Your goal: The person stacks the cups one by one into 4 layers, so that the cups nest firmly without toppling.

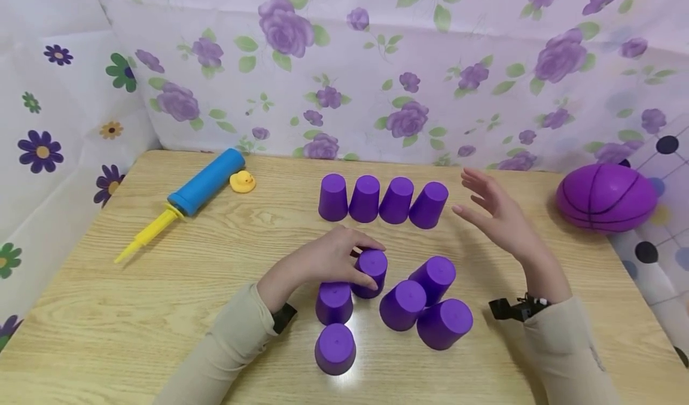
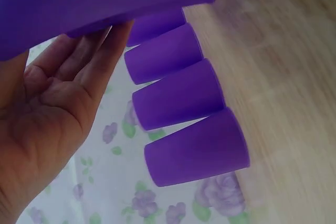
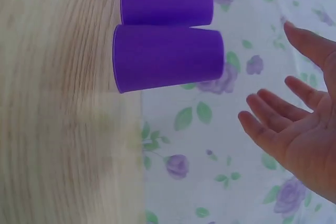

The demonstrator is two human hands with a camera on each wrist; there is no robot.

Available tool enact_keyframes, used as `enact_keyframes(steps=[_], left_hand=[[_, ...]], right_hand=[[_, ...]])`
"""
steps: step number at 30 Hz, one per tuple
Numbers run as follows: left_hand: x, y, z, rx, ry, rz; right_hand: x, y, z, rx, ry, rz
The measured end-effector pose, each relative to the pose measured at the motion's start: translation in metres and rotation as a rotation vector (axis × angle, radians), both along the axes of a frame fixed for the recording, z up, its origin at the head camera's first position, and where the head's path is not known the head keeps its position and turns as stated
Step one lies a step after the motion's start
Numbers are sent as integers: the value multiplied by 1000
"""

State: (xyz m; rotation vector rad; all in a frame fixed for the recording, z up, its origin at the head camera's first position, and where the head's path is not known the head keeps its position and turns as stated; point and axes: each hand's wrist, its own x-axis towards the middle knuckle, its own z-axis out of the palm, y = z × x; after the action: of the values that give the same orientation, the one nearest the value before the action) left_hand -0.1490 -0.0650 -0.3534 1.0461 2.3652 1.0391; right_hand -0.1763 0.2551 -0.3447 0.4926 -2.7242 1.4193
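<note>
My left hand (image 1: 339, 258) grips a purple cup (image 1: 372, 264), thumb on its near side and fingers on the far side. That cup is upside down, as are the other purple cups. Two of them, a cup (image 1: 334, 306) and a nearer cup (image 1: 336, 351), stand just left of it. To its right three cups cluster, among them this cup (image 1: 402, 306). Farther back several cups make a side-by-side row (image 1: 365, 201), seen up close in the left wrist view (image 2: 184, 95). My right hand (image 1: 500, 213) hovers with spread fingers right of the row's last cup (image 3: 168, 59), holding nothing.
A blue and yellow hand pump (image 1: 204, 183) lies at the back left of the wooden table (image 1: 134, 327), with a small yellow rubber duck (image 1: 243, 181) beside it. A purple ball (image 1: 605, 198) sits at the back right edge. Flowered cloth (image 1: 344, 52) hangs behind.
</note>
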Motion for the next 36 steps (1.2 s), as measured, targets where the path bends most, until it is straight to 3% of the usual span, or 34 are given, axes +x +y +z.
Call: enact_keyframes(steps=[4, 12, 19, 23, 31, 36], left_hand=[[0, -1, 5, 26, 94, 57], [0, -15, 22, 256, 152, 176], [-4, -27, 33, 431, 135, 404], [-8, -29, 35, 541, 137, 520], [-16, -29, 29, 652, 261, 682], [-19, -29, 27, 682, 299, 721]], right_hand=[[12, -4, 3, 26, 41, 30], [22, -15, -1, 133, 115, 191], [32, -13, 2, 187, 104, 391], [36, -11, 4, 243, 53, 490], [37, -15, 0, 332, -20, 507], [39, -16, -2, 359, -51, 519]])
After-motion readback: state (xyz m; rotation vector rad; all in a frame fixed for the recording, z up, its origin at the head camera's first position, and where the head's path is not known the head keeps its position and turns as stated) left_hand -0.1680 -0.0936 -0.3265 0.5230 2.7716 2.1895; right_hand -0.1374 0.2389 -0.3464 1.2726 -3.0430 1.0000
